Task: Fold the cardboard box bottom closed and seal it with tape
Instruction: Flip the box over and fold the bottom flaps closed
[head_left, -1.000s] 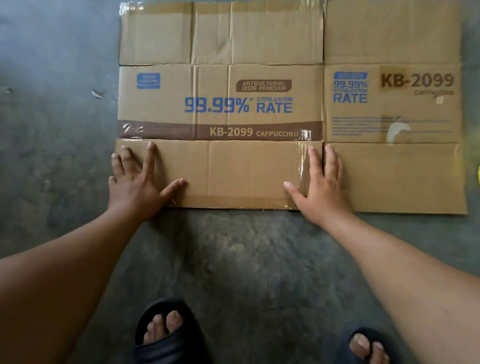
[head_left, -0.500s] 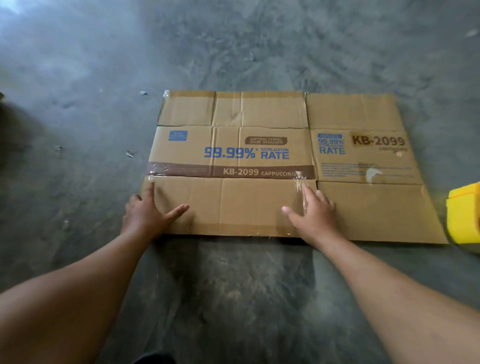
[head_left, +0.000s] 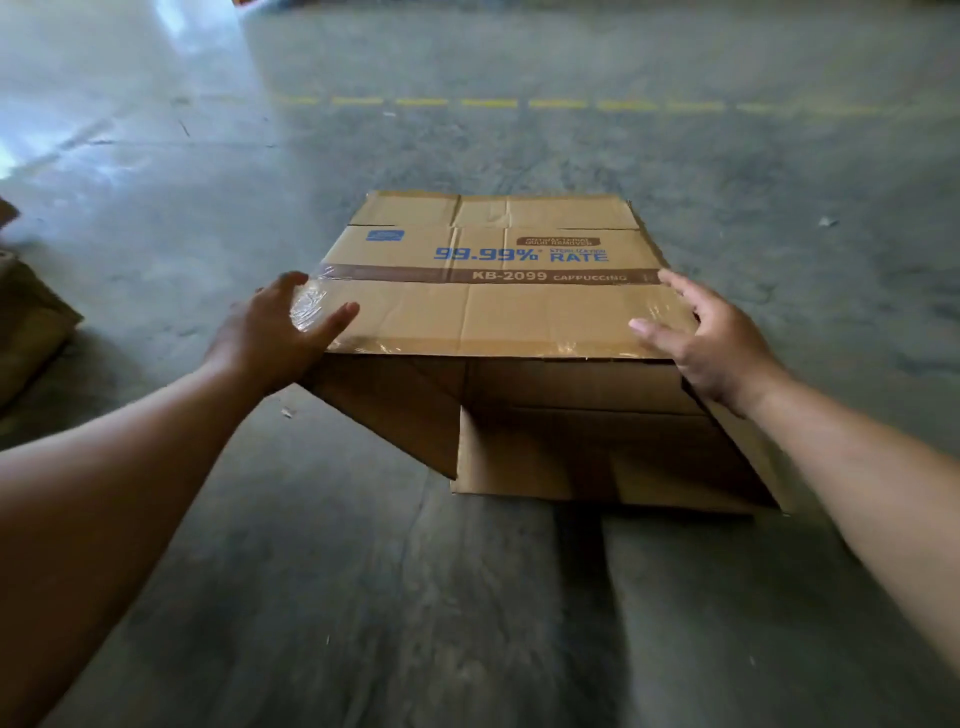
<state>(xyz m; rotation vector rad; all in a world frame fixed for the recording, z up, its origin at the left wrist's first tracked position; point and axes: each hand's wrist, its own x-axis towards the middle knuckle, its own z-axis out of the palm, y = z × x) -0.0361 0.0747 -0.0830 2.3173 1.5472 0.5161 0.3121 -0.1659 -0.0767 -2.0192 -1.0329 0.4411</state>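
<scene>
**Two Hands Lift a Cardboard Box Open**

Both hands hold the near top flap of the cardboard box (head_left: 498, 312), one at each corner. The left hand (head_left: 270, 338) grips the left corner, with its thumb on top of the flap and its fingers spread along the edge. The right hand (head_left: 711, 348) grips the right corner the same way, thumb on top. Both hands are closed on the box, not on anything else.

The box sits on the grey concrete floor (head_left: 467, 597), in front of the person. It is lifted partly open, so it makes a tunnel shape. You can see inside from the near end, and nothing shows in there. A bottom flap (head_left: 597, 467) lies flat on the floor, and a side flap (head_left: 395, 410) hangs down at the left.

Shiny clear tape (head_left: 306, 306) is stuck on the top flap near the left hand. Blue words on top say "99.99% RATE".

More cardboard (head_left: 26, 322) lies at the left edge. A dashed yellow line (head_left: 488, 102) runs across the floor far off.
</scene>
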